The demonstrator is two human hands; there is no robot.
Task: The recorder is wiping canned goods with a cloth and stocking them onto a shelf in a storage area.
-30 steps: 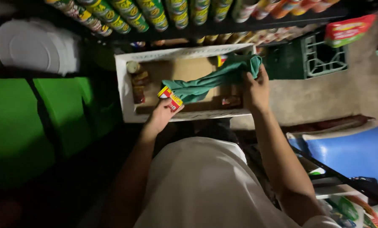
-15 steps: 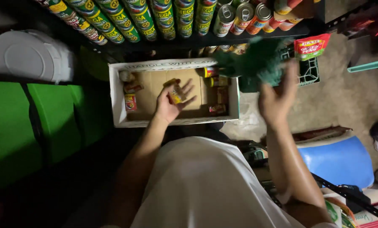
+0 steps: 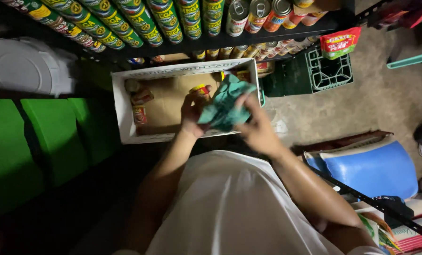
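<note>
Left hand (image 3: 192,115): fingers grip small can (image 3: 200,90).
Right hand (image 3: 255,130): fingers clutch green cloth (image 3: 225,106).
Box (image 3: 126,113): a few cans left inside.

Cans (image 3: 140,106) in the box (image 3: 121,113) below the shelf (image 3: 248,40), crate (image 3: 329,73) right of it.

Rows of green and yellow round tins (image 3: 140,21) lie on a dark shelf. A dark green plastic crate (image 3: 321,73) sits on the floor. A blue plastic sack (image 3: 376,170) lies nearby.
</note>
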